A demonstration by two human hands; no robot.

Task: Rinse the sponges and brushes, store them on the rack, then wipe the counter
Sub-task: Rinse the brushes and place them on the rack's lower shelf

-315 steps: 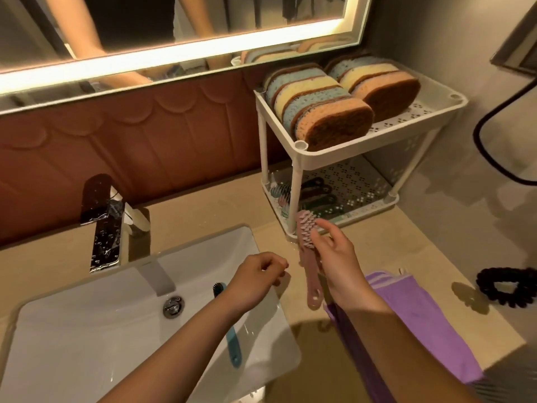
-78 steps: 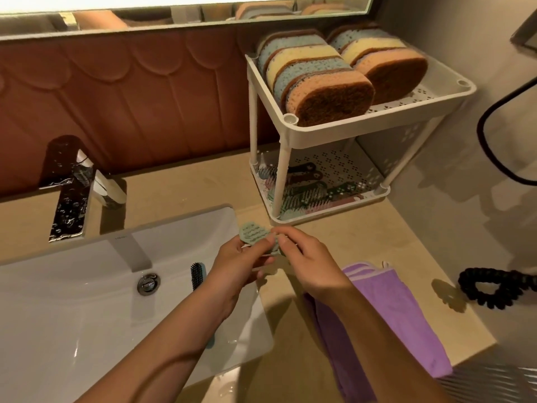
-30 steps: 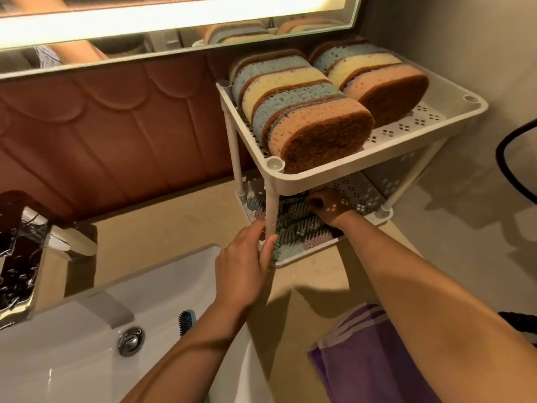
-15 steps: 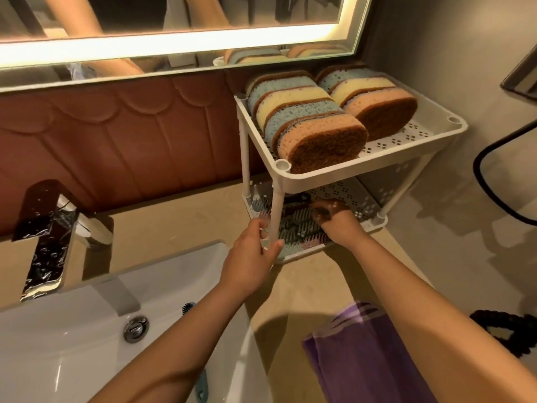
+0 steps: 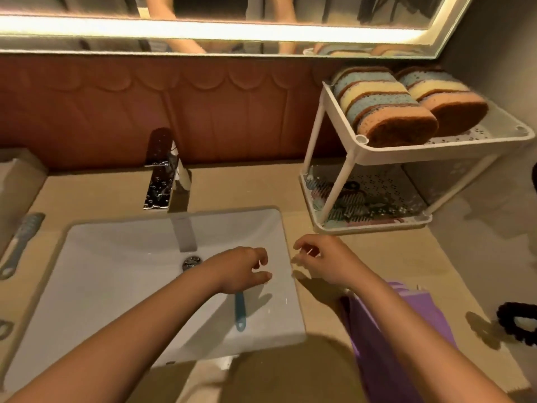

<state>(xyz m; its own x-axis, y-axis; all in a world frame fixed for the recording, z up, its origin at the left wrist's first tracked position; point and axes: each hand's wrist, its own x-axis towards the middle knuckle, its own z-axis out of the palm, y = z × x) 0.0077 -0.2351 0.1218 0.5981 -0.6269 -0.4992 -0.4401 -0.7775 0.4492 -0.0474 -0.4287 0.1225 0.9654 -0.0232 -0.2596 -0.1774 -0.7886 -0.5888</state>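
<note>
A teal brush lies in the white sink, right of the drain, its thin handle pointing toward the person and its head hidden under the left hand. That hand hovers just over it with fingers loosely curled and nothing held; whether a fingertip touches the bristles is hard to tell from this angle. The right hand hangs over the counter just beside the basin rim, also slack and empty. The brush looks light and stiff, a slim plastic stick that is probably wet and slippery against the glazed basin. A pinch across the handle near the head, thumb on one side and two fingers on the other, should lift it without it skating away. A second brush rests on the counter left of the sink. On the rack the sponges stand on edge on the top tier, with other brushes below. A purple cloth, soft and limp, waits by the right forearm for the wiping.
</note>
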